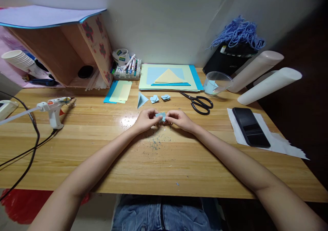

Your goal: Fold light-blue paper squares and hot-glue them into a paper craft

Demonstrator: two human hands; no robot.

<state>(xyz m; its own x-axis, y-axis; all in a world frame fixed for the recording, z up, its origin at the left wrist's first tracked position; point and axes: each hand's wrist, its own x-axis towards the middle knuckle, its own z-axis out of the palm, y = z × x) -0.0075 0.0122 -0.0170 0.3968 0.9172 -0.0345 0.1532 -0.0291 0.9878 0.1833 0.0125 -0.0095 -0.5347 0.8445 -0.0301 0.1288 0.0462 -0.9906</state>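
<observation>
Between my two hands is a small piece of folded light blue paper (pixel 161 115). My left hand (pixel 148 120) pinches its left side with thumb and fingers. On its right side, my right hand (pixel 180 119) grips it the same way. Just beyond my hands lie a light blue paper triangle (pixel 142 100) and two small folded blue paper pieces, one in the middle (pixel 154 99) and one to the right (pixel 165 97). Black-handled scissors (pixel 198 103) rest to the right of these, blades pointing left. The underside of the held paper is hidden by my fingers.
A white glue gun (pixel 53 111) with a black cord stands at left. Behind are a marker box (pixel 127 72), stacked coloured paper (pixel 147 85), and a clear plastic cup (pixel 217 82). A phone (pixel 250 127) lies on white paper at right, near two paper rolls (pixel 269 85).
</observation>
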